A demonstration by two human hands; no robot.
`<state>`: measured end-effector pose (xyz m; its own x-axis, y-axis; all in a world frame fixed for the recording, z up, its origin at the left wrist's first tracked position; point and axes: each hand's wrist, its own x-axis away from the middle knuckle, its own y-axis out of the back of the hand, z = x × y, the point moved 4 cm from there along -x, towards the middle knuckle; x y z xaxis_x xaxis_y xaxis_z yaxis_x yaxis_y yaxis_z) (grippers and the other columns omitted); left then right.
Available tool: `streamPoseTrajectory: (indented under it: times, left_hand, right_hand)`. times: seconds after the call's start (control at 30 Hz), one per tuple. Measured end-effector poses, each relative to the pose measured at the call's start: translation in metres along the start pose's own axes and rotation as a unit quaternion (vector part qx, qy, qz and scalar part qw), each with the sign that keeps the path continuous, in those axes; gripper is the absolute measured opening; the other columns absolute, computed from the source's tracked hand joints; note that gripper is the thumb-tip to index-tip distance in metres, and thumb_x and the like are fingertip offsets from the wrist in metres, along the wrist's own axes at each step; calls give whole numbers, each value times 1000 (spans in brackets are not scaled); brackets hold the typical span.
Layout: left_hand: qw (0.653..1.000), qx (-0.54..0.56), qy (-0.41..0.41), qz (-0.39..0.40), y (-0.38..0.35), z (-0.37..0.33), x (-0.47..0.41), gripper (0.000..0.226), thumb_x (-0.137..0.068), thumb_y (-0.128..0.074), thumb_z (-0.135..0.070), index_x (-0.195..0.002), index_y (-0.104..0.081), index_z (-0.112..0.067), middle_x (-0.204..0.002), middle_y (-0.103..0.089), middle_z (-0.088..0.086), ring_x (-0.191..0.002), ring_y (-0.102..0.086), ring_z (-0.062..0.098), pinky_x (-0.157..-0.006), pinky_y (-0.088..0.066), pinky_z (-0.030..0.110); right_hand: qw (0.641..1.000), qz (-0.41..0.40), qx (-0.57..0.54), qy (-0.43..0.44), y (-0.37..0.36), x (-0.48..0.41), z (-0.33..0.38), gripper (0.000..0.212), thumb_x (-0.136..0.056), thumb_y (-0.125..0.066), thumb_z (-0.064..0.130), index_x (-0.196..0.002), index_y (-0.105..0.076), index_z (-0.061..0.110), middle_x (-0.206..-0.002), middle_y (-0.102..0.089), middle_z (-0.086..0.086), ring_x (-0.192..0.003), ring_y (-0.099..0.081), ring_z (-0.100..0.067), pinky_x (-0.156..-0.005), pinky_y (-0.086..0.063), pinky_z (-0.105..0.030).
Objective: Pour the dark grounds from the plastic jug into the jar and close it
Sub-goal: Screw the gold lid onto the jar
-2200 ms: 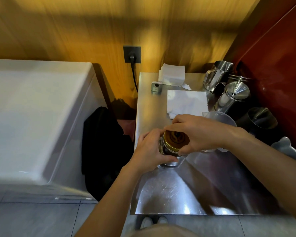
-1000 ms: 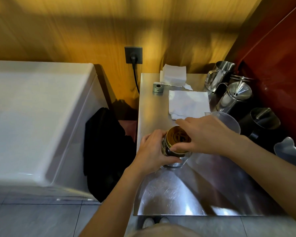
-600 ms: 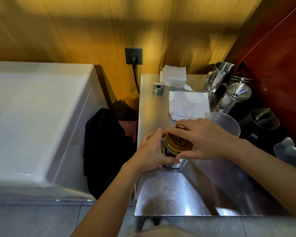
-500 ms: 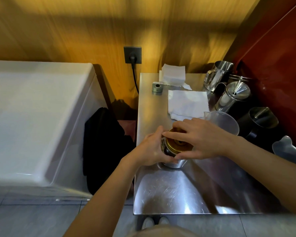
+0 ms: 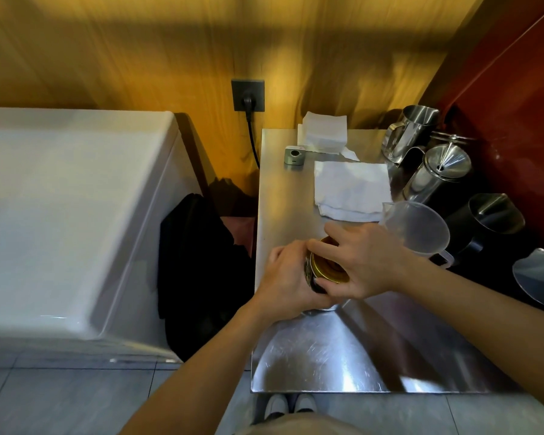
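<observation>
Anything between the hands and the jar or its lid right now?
Nothing visible. The left hand wraps the jar side and the right hand grips the gold lid on top. The plastic jug stands apart behind them, looking empty.

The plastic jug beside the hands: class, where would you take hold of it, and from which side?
Grip the plastic jug by its handle, which sticks out at the near right of the body, coming in with the right hand from the right. The jug stands upright with its spout pointing away to the left, so that side stays clear; the smooth walls probably offer a poorer hold.
</observation>
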<state>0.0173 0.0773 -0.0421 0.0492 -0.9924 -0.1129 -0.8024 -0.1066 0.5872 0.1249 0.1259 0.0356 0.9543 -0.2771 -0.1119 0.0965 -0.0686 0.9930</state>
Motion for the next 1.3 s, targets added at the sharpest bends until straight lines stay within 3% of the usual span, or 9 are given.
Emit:
streamPoseTrajectory:
  times: [0.13, 0.23, 0.37, 0.6, 0.87, 0.97, 1.1, 1.23, 1.3]
  left_hand:
    - [999, -19, -23, -14, 0, -2, 2, 63, -50, -69, -58, -98, -31, -44, -91, -43, -25, -99, -31, -21, -87, -28, 21]
    - [999, -9, -24, -29, -3, -1, 6, 70, -50, -71, -57, -108, -38, -36, -95, -45, -23, -103, -30, -19, -90, -25, 19]
    - [998, -22, -22, -48, -3, -4, 9, 72, -52, -74, -51, -113, -41, -30, -99, -49, -16, -99, -39, -9, -93, -22, 20]
    - [996, -23, -3, -83, -3, -16, 17, 71, -55, -77, -39, -116, -49, -15, -102, -48, -13, -96, -40, -3, -96, -17, 20]
    - [998, -3, 14, -69, -3, -19, 19, 71, -53, -74, -45, -114, -47, -19, -100, -47, -13, -95, -38, -5, -95, -19, 22]
    - [998, 9, 25, -65, -5, -16, 21, 75, -52, -77, -46, -116, -46, -20, -103, -47, -14, -101, -30, -17, -95, -24, 29]
    - [999, 9, 22, -41, -3, -16, 19, 75, -51, -80, -47, -114, -43, -31, -100, -42, -28, -105, -21, -27, -95, -27, 29]
    - [1000, -2, 12, -7, -1, -16, 16, 74, -54, -78, -50, -117, -42, -36, -104, -48, -25, -100, -35, -19, -97, -26, 30]
    - [1000, 0, 2, 10, 3, -17, 15, 82, -56, -82, -45, -125, -39, -35, -117, -49, -23, -108, -36, -15, -102, -29, 35]
  right_hand:
    - [999, -24, 7, -31, -1, 4, 5, 58, -78, -42, 58, -103, -61, 9, -72, -59, -10, -43, -50, -22, -39, -33, -23]
    - [997, -43, 19, -61, -1, 6, 7, 57, -78, -42, 58, -98, -62, 9, -70, -60, -9, -43, -51, -21, -41, -30, -21]
    - [993, -52, 0, -107, -4, 7, 11, 56, -80, -41, 58, -101, -59, 10, -73, -61, -11, -47, -53, -23, -41, -40, -24]
    - [980, -68, 23, -186, -5, 7, 16, 50, -79, -43, 57, -95, -59, 12, -69, -60, -11, -43, -52, -23, -44, -31, -21]
    - [979, -54, 4, -195, -4, 9, 18, 49, -77, -51, 56, -95, -60, 11, -71, -60, -13, -44, -52, -25, -41, -40, -25]
    - [979, -54, -1, -198, -2, 10, 18, 51, -78, -48, 57, -94, -59, 10, -72, -60, -13, -44, -51, -25, -40, -41, -26]
    - [975, -54, -7, -217, -1, 11, 20, 51, -78, -48, 57, -95, -59, 10, -74, -61, -14, -47, -55, -28, -42, -43, -29]
    - [966, -47, 5, -253, 0, 15, 24, 52, -78, -53, 59, -101, -58, 12, -80, -62, -15, -55, -59, -31, -47, -41, -30]
    - [960, -63, 14, -274, 2, 18, 26, 53, -76, -58, 59, -100, -61, 11, -79, -64, -18, -59, -60, -33, -50, -46, -33]
